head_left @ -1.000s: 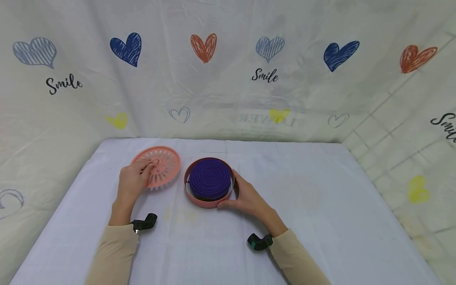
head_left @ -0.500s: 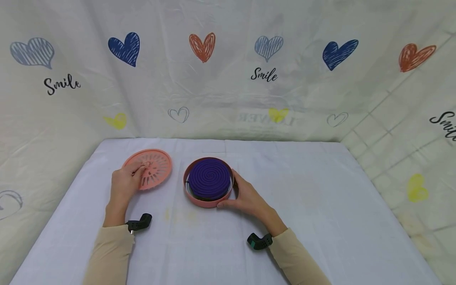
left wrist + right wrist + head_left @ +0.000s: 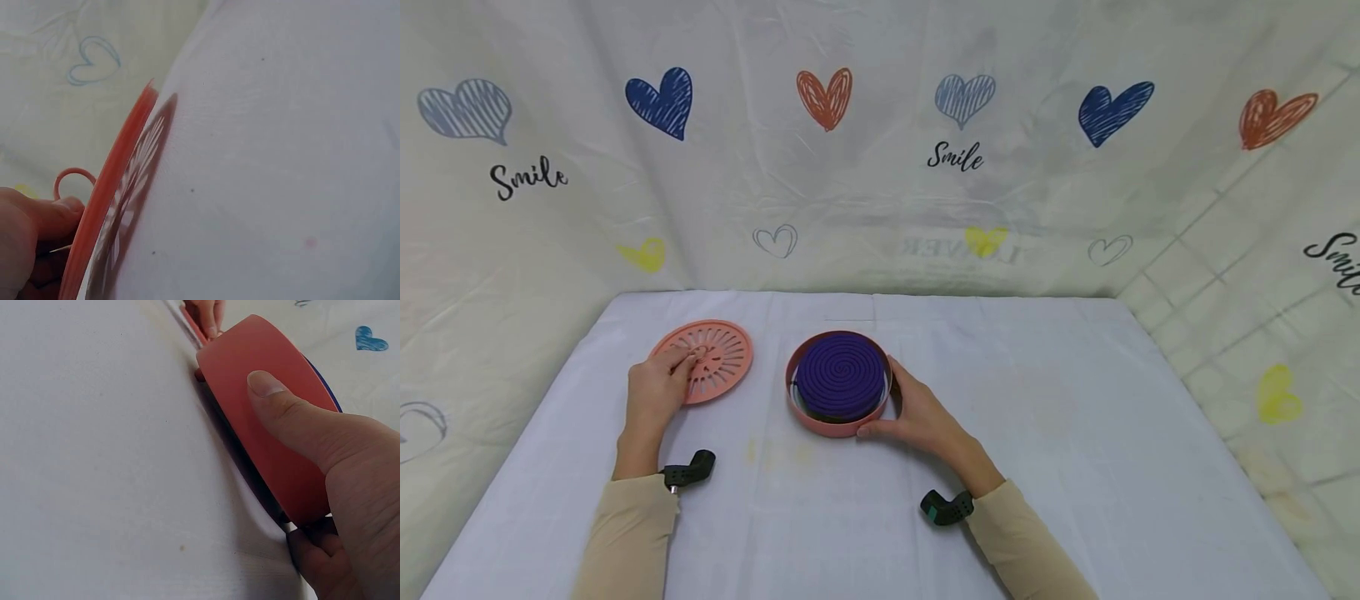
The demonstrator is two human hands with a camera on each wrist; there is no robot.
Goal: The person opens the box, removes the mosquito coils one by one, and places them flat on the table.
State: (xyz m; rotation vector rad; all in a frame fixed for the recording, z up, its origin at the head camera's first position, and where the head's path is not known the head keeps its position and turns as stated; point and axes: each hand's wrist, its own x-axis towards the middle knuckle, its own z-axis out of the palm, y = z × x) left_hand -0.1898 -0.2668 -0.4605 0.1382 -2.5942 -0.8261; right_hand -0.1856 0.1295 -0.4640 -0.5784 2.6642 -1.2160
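Observation:
A round pink slotted lid (image 3: 727,360) with a small ring handle (image 3: 75,173) is at the left of the table. My left hand (image 3: 655,390) pinches it by the handle. In the left wrist view the lid's edge stands close over the cloth, its slotted shadow beside it. Right of it, a round pink mosquito coil holder (image 3: 829,430) holds a purple spiral mosquito coil (image 3: 841,375). My right hand (image 3: 921,417) grips the holder's right side, its thumb (image 3: 269,387) against the outer wall. The fingers behind the holder are mostly hidden.
A white cloth (image 3: 1037,433) covers the table. Behind it and at both sides hangs a pale curtain (image 3: 880,183) printed with hearts and the word Smile. A black wrist camera (image 3: 688,469) sits on the left wrist, another camera (image 3: 946,508) on the right.
My left hand has carried the lid left and slightly toward me, away from the holder, and the lid now sits lower. The right hand and the holder have stayed in place.

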